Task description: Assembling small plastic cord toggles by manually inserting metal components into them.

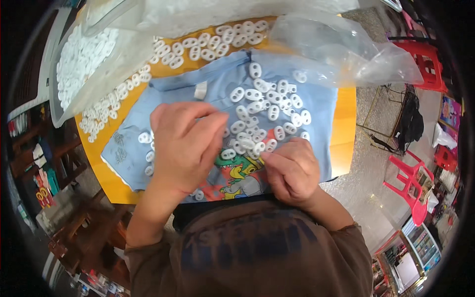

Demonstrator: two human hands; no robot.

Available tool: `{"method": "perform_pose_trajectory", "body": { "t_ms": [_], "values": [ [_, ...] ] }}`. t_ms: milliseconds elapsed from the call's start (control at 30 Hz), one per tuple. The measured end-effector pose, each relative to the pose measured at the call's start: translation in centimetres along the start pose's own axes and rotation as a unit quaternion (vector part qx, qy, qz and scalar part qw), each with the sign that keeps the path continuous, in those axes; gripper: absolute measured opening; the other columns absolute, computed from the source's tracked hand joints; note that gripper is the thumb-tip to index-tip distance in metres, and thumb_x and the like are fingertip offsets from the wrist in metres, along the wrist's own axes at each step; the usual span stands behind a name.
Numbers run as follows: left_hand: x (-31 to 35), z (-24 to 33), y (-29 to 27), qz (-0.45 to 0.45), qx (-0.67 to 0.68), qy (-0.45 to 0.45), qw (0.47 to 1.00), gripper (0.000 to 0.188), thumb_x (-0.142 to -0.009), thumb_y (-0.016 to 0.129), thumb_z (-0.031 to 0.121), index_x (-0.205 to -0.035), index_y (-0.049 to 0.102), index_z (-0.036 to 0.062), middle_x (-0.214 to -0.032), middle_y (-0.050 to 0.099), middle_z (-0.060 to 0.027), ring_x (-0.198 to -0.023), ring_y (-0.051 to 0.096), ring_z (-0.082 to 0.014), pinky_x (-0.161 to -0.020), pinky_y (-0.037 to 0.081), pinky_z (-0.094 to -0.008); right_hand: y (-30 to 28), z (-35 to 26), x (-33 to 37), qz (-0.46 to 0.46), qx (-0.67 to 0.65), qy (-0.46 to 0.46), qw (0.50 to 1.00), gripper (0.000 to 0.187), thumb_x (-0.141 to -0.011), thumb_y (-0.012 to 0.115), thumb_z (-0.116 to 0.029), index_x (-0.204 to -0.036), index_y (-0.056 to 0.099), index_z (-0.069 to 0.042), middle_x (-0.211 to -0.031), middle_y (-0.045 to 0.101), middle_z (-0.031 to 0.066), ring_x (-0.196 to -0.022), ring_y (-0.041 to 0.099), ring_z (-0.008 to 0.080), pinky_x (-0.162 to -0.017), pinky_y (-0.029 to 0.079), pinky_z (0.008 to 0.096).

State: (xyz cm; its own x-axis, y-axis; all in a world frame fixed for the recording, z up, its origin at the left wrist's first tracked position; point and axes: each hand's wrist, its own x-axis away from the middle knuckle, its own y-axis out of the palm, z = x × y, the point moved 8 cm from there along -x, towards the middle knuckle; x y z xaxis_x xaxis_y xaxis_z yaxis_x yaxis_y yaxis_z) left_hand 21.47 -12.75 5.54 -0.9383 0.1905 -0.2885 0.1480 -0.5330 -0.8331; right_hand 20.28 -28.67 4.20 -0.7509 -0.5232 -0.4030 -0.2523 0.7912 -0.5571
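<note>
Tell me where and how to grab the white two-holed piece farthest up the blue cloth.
Pinch the white two-holed piece by its long edges, probably from above, slightly left: its oval runs up the picture, other pieces crowd its near end, and a clear bag lies to its right.

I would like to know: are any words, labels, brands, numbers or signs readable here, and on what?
Brown shirt: large dark lettering, partly blurred; I do not copy it.
Blue cloth: small dark marks, too small to read.
White tag: no legible text.
White two-holed pieces: none seen.
</note>
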Motion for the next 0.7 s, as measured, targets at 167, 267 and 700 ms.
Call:
{"method": "perform_pose_trajectory", "body": {
  "t_ms": [167, 267, 700],
  "values": [
    [-2.3, 2.0, 2.2, -0.038, 0.012, 0.016, 0.999, 0.018, -0.066, 0.066, 0.006, -0.084, 0.063, 0.0099, -0.086, 0.058, -0.0034, -0.079, 0.053, -0.0213, -0.075, 0.035, -0.034, -0.3, 0.1, 0.3, 0.01, -0.019, -0.011, 1.0, 0.032, -0.059, 0.065, 0.002, -0.091, 0.061, -0.002, -0.075, 0.057, 0.0059, -0.065, 0.054, 0.021, -0.063, 0.042, 0.0344],
    [-2.3, 1.9, 2.5, -0.039, -0.024, 0.04, 0.998, 0.015, -0.066, 0.065, 0.011, -0.08, 0.061, 0.0097, -0.084, 0.055, -0.002, -0.079, 0.053, -0.0213, -0.074, 0.033, -0.0368, -0.5, 0.3, 0.4, 0.016, -0.028, -0.011, 0.999, 0.035, -0.058, 0.065, 0.002, -0.092, 0.06, -0.002, -0.074, 0.056, 0.006, -0.064, 0.054, 0.0211, -0.061, 0.042, 0.0339],
    [-4.1, 3.2, 4.2, -0.052, -0.051, 0.029, 0.997, 0.024, -0.066, 0.065, 0.012, -0.09, 0.064, 0.0097, -0.081, 0.053, -0.002, -0.077, 0.051, -0.0194, -0.073, 0.032, -0.0341, -0.4, 0.3, 0.2, 0.015, -0.054, -0.024, 0.998, 0.031, -0.059, 0.064, 0.001, -0.089, 0.06, -0.001, -0.074, 0.055, 0.0063, -0.061, 0.052, 0.022, -0.059, 0.042, 0.0342]
  ]
}}
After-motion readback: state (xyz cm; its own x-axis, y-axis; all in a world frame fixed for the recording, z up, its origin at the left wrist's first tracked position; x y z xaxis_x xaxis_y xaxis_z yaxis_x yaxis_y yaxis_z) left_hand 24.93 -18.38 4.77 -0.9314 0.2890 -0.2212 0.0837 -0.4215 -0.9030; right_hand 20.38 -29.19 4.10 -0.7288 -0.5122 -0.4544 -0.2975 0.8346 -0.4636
